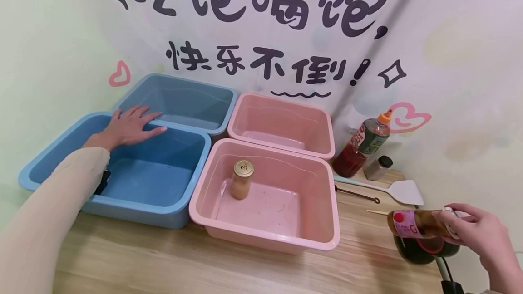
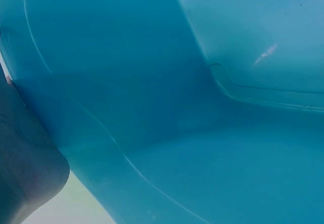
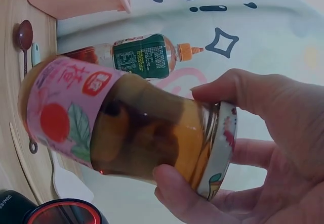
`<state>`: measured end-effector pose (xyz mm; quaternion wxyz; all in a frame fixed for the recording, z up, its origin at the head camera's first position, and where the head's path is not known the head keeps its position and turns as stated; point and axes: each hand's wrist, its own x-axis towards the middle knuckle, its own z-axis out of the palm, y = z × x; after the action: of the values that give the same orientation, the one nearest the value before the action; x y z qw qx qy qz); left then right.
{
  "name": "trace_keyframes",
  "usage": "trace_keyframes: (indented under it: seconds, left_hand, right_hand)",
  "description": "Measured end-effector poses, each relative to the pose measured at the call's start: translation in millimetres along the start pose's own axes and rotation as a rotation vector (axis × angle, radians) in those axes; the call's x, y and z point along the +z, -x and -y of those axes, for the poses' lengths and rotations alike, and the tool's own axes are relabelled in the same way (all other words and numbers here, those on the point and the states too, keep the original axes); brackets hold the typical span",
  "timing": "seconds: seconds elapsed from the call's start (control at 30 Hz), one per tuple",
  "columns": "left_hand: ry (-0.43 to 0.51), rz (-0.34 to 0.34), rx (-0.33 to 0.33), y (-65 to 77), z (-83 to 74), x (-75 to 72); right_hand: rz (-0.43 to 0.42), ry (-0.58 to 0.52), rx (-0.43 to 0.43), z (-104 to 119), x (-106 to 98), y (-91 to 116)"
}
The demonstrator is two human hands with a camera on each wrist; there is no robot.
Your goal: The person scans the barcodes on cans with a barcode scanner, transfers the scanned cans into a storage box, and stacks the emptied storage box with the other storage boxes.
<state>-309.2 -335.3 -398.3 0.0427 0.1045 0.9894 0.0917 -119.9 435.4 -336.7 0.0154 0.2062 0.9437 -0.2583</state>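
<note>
My right hand (image 1: 484,230) grips a glass jar (image 1: 425,224) round its lid end, above the right side of the table. In the right wrist view, the jar (image 3: 147,128) is tilted on its side, with a pink fruit label, amber liquid and dark pieces inside, and a patterned lid. My left hand (image 1: 132,126) rests with fingers spread at the rim between the front blue bin (image 1: 155,185) and the back blue bin (image 1: 192,99). The bin's inner wall (image 2: 126,97) fills the left wrist view. A small gold-topped can (image 1: 242,183) stands upright in the front pink bin (image 1: 318,194).
A back pink bin (image 1: 282,121) adjoins the others. Right of it stand a red sauce bottle (image 1: 361,144) and a black-capped shaker (image 1: 377,168). A white spatula (image 1: 406,192), a brown spoon (image 3: 24,34) and a black device with a red ring (image 3: 63,214) lie nearby.
</note>
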Motion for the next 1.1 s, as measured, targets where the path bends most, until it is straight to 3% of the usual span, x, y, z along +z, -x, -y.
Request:
trace_keyframes:
  seconds: [0.2, 0.57, 1.1]
  left_hand:
    - [0.002, 0.0, -0.002, 0.4, -1.7, -0.8]
    - [0.001, -0.004, -0.006, 1.7, -2.6, -1.8]
    - [-0.006, -0.009, 0.0, -1.5, 1.1, 2.0]
  right_hand:
    - [-0.049, 0.038, 0.045, 4.1, 1.5, 0.5]
    - [-0.003, 0.064, 0.06, -1.1, 1.4, -3.2]
    - [0.011, 0.15, 0.009, 1.3, 6.6, -1.4]
